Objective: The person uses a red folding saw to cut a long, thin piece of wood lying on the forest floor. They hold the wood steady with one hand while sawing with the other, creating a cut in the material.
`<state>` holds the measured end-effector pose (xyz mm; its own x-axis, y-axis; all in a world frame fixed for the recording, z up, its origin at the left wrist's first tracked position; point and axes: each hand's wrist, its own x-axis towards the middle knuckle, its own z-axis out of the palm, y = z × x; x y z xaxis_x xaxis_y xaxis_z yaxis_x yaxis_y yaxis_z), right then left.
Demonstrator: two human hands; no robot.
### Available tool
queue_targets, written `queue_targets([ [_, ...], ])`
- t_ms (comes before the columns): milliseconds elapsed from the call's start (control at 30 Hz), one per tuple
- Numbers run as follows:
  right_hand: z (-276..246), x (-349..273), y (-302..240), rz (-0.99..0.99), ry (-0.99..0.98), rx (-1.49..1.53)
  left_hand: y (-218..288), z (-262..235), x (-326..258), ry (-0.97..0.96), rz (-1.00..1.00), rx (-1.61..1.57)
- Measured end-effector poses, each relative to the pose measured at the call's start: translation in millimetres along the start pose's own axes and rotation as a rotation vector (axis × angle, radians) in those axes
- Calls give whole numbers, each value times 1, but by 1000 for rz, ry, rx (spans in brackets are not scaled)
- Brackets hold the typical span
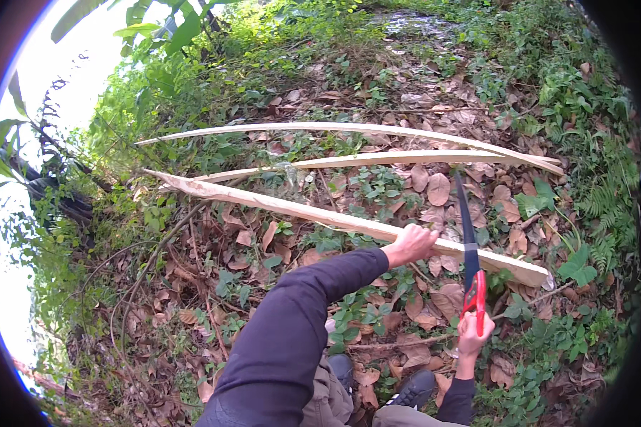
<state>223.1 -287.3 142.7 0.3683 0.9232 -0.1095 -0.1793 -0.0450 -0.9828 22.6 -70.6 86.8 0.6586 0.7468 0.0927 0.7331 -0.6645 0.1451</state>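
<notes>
My left hand (pixel 412 244) is closed around a long pale wooden plank (pixel 306 211), pressing on it right of its middle. The plank slants from the far left down to the near right, where its end is cut blunt. In my right hand (pixel 473 333) is the red handle of a hand saw (pixel 468 238), fingers wrapped round it. Its dark blade lies across the plank, to the right of my left hand, and points away from me. From this view I cannot tell how deep the teeth sit in the wood.
Beyond the plank, two more long pale wooden strips (pixel 320 127) lie on the ground, crossing at their right ends. Dry brown leaves (pixel 439 189) and low green plants cover the ground. Thin branches (pixel 153 260) lie at the left. My shoes (pixel 414 388) stand close below the plank.
</notes>
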Motion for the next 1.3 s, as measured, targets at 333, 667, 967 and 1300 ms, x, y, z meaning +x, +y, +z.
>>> queue_targets([
  [333,2,8,29,-132,69,-334,-25,-11,20,-387,79,-156],
  [667,11,46,44,-104,36,-149,-25,-2,23,-431,15,-83],
  [967,27,58,42,-212,110,-352,-29,11,25,-426,-38,-71],
  [1300,34,61,36,-231,121,-397,-30,11,21,-418,-13,-66],
])
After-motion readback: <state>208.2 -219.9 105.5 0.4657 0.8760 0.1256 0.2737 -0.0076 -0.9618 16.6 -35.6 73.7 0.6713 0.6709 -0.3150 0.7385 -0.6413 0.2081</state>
